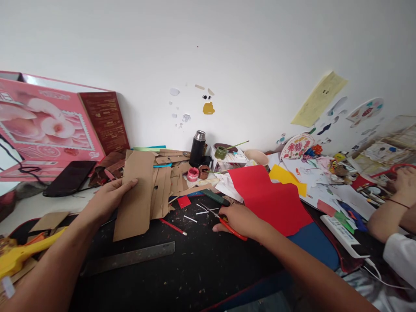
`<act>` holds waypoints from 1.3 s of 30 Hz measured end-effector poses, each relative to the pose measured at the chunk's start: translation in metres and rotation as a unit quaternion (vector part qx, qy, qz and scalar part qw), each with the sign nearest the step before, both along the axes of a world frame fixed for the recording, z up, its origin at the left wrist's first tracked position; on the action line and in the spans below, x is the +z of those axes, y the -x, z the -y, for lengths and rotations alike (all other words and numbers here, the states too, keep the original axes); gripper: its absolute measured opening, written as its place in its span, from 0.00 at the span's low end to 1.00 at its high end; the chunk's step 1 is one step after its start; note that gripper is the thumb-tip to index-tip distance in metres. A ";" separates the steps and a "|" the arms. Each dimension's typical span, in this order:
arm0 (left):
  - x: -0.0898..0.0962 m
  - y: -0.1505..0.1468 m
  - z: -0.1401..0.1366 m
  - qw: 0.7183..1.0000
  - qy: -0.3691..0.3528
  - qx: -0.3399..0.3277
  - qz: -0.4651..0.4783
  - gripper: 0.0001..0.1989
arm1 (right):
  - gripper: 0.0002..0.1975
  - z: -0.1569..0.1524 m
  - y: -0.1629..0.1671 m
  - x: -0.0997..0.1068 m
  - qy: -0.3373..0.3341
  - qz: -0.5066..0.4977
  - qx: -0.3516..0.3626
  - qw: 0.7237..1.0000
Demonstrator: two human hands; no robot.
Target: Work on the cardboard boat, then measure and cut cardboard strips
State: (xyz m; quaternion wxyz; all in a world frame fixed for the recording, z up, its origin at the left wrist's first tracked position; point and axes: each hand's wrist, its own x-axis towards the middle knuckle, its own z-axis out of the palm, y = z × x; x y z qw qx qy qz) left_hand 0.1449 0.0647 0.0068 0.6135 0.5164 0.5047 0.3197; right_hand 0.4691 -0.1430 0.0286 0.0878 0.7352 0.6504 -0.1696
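My left hand (113,195) grips a long brown piece of cardboard (134,203) by its left edge, with the thumb across its face. The cardboard is raised at a tilt above the black table mat. My right hand (238,219) is closed on a pair of scissors (216,213) with red-orange handles, the blades pointing left toward a few thin white paper strips (190,219). Part of the scissor handles is hidden under the fingers. A red pencil (173,226) and a metal ruler (133,258) lie on the mat between the hands.
Cardboard strips (160,193) are piled behind the held piece. Paint jars (193,174) and a black thermos (197,149) stand near the wall. Red paper (269,199) lies right, beside a power strip (344,238). Another person's arm (390,212) is at far right.
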 end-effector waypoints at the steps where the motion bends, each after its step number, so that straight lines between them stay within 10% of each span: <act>1: 0.000 0.000 0.000 1.000 -0.002 -0.002 -0.002 0.32 | 0.26 0.000 -0.001 -0.001 0.000 -0.008 0.001 1.000; 29: -0.007 -0.006 0.000 0.999 0.000 0.016 0.035 0.17 | 0.15 -0.002 -0.007 0.001 -0.032 0.032 -0.015 0.999; 39: -0.011 -0.011 0.006 0.999 0.006 -0.022 0.046 0.30 | 0.14 -0.037 0.054 -0.019 -0.156 -0.291 -0.034 0.943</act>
